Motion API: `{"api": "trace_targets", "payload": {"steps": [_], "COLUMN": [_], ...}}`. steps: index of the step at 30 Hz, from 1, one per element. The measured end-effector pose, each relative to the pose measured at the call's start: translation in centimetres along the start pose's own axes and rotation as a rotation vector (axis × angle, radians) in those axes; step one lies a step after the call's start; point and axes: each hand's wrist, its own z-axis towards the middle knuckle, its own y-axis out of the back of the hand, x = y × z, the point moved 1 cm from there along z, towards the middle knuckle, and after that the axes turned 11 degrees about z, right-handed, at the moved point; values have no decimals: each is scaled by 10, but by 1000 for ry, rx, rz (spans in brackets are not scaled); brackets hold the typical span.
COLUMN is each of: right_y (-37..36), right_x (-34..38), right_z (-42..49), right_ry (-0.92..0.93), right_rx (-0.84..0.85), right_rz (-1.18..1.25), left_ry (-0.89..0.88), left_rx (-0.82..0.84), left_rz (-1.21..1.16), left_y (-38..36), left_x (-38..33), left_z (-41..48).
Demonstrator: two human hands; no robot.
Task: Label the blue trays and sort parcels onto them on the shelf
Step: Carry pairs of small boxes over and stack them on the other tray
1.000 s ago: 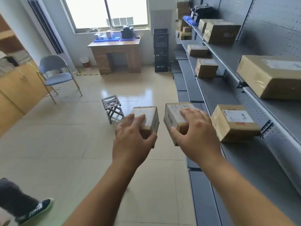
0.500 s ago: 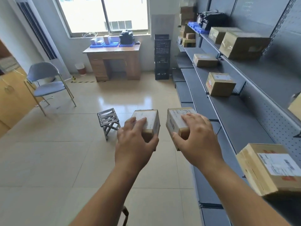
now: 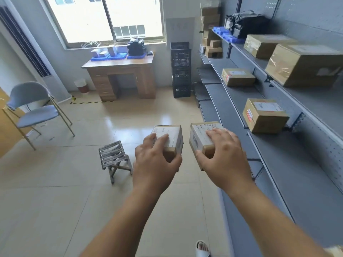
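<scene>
2 parcels held apart above the floor (image 3: 55,191): left parcel (image 3: 169,135) gripped from above in left hand (image 3: 154,164), right parcel (image 3: 201,137) likewise in right hand (image 3: 224,156), just beside the shelf (image 3: 297,175).

Sunlit window (image 3: 111,17); wooden desk (image 3: 120,75); tiled floor (image 3: 55,201)
</scene>
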Motion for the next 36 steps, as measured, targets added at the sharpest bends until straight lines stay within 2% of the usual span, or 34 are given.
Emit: {"api": "trace_targets", "payload": {"steps": [8, 16, 27, 36], "right_y": [-40, -105, -210, -256], "right_x": [-25, -36, -13, -49], "right_z": [168, 303, 504, 641], "right_ry": [73, 105, 60, -37], "right_rx": [72, 118, 48, -22], "right_rz": [64, 70, 55, 31], "left_ry": [105, 175, 98, -11], "left_rx": [-67, -90, -58, 12], "left_rz": [21, 42, 21, 1], "left_y": [-33, -69, -101, -151], "left_x": [-26, -3, 52, 31], "left_z": [145, 285, 523, 682]}}
